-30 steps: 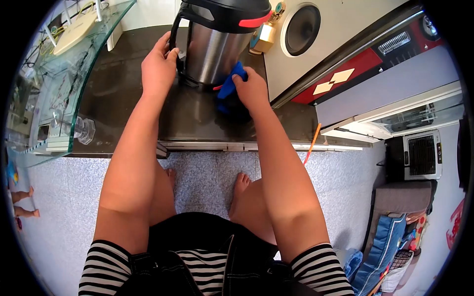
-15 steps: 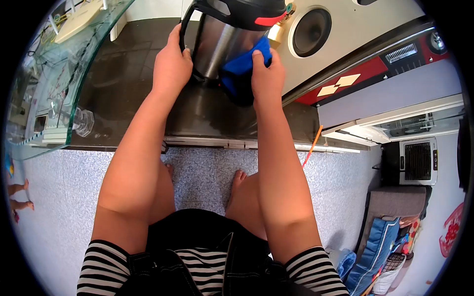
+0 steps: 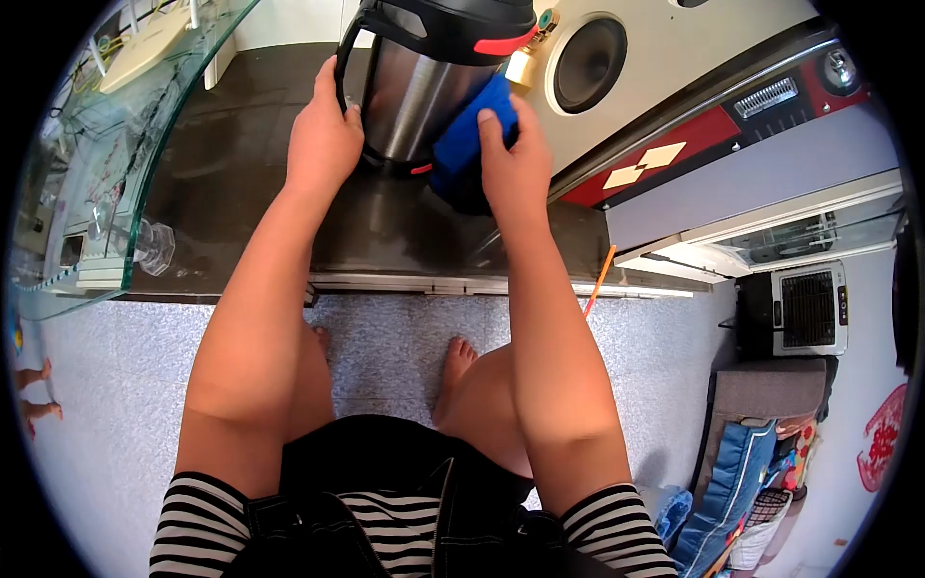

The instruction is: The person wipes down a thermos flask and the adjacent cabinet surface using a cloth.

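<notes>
Steel flask (image 3: 409, 91), shiny body, black lid, red button, upright.

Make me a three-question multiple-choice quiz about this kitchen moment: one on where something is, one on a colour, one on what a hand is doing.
1. Where does the steel flask stand?
A. on the dark counter
B. on the floor
C. on the glass shelf

2. What colour is the cloth?
A. yellow
B. blue
C. white

3. What is the left hand doing?
A. hanging free
B. holding a cup
C. gripping the flask's black handle

Answers: 1 A, its base sits on the dark counter. 2 B, the cloth under the right hand is plainly blue. 3 C, the fingers wrap the handle.
</notes>
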Tool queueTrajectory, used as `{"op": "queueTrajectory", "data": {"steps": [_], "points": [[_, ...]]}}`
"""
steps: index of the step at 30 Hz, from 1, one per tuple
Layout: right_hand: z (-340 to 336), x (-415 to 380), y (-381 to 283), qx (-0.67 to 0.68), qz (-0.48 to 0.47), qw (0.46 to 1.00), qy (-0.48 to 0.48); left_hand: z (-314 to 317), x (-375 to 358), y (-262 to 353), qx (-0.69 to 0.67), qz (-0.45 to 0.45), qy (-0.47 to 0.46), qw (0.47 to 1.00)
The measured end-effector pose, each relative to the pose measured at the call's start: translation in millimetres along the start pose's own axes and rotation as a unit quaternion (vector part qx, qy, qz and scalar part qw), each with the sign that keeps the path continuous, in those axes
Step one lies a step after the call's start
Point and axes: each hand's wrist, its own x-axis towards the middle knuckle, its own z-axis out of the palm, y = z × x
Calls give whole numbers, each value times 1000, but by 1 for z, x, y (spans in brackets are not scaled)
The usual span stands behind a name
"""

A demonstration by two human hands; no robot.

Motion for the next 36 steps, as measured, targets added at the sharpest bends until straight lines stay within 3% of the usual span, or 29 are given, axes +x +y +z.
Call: {"op": "queueTrajectory", "data": {"steps": [3,8,10,11,13,14,16,18,20,21,23,25,26,27,28,30,33,36], "points": [[-4,1,-27,157,-15,985,66,0,-2,1,11,-1,-6,1000],[19,8,-9,115,37,991,55,-1,-2,0,13,4,-10,1000],[26,9,6,78,138,987,-22,-1,-2,2,15,3,-11,1000],[28,6,13,78,137,987,-20,-1,-2,3,17,2,-11,1000],[31,1,20,-75,124,981,-128,2,-1,0,16,13,-6,1000],[34,-3,23,-75,122,981,-127,3,-1,-2,15,21,-1,1000],[35,-11,18,-213,100,959,-158,3,1,-5,12,26,-2,1000],[24,-9,14,-227,88,954,-175,7,0,-8,9,31,-5,999],[7,-8,6,-207,42,959,-186,14,-7,-9,7,69,105,992],[-1,-7,1,-210,42,960,-182,8,-14,2,4,72,106,992],[-13,-3,-8,-96,25,990,-104,-17,-43,40,5,139,165,976],[-18,0,-13,-72,25,993,-85,-34,-69,70,-132,164,82,974],[-18,-1,-13,-48,26,996,-70,-55,-82,92,-250,126,-73,957],[-15,-3,-10,-51,33,995,-75,-75,-95,114,-378,73,-215,897],[-7,-3,-6,-73,16,995,-65,-92,-108,131,-429,71,-286,854],[3,-2,1,-100,3,993,-69,-109,-125,139,-452,137,-412,779],[12,3,2,-134,-3,989,-58,-115,-144,135,-445,205,-524,697],[15,6,11,-142,-5,988,-53,-115,-150,130,-429,226,-562,670]]}}
